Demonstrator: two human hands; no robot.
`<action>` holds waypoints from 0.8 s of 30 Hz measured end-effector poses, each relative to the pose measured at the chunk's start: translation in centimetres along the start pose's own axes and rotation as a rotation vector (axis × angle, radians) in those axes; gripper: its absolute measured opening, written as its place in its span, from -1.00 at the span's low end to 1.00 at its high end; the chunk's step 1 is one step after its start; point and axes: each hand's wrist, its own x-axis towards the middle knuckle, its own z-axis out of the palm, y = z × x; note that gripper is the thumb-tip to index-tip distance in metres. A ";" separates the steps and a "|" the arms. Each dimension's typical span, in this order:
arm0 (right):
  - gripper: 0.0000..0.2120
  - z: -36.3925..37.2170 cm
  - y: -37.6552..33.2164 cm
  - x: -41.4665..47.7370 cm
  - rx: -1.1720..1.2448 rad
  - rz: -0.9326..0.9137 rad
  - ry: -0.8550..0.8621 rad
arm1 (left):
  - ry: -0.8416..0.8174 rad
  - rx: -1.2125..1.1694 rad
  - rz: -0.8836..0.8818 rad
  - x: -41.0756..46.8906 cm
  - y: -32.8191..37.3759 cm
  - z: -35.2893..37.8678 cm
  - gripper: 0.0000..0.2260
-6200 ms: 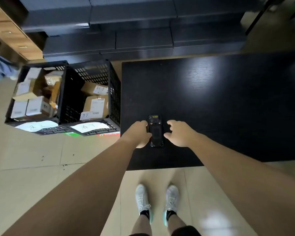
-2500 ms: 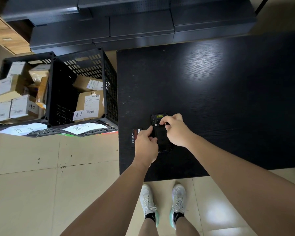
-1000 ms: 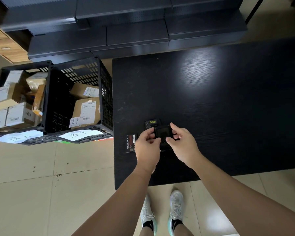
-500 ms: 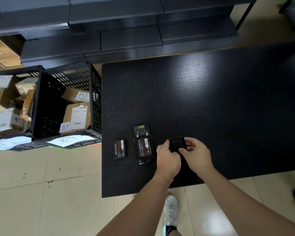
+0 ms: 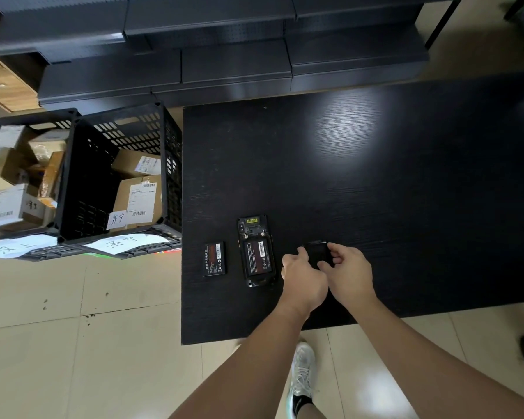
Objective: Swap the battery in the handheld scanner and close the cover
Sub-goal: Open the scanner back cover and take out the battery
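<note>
The handheld scanner (image 5: 257, 251) lay face down, cover off, a battery (image 5: 258, 257) in its bay, a second battery (image 5: 214, 258) left of it, while left hand (image 5: 303, 280) and right hand (image 5: 349, 273) pinched the loose cover (image 5: 317, 252) right of it; closing remained.

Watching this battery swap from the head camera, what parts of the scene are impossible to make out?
- Cover: mostly hidden by the left hand and right hand.
- Print on the loose battery and the battery in the scanner: too small to read.
- Table: cut off at the right edge.
</note>
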 end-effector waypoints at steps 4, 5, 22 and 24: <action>-0.50 -0.1 0.0 0.0 0.004 -0.004 -0.006 | -0.011 0.028 0.019 0.0 -0.1 -0.1 -0.38; -0.50 -0.1 0.0 0.0 0.001 -0.003 -0.007 | -0.007 0.031 0.021 0.1 -0.2 -0.2 -0.38; -0.49 5.4 -4.2 -2.6 0.110 -0.255 -0.207 | 0.451 0.250 0.275 -1.2 -6.7 -11.3 -0.56; -0.50 5.7 -4.2 -2.4 0.079 -0.243 -0.210 | 0.431 0.253 0.289 -1.0 -7.0 -11.6 -0.56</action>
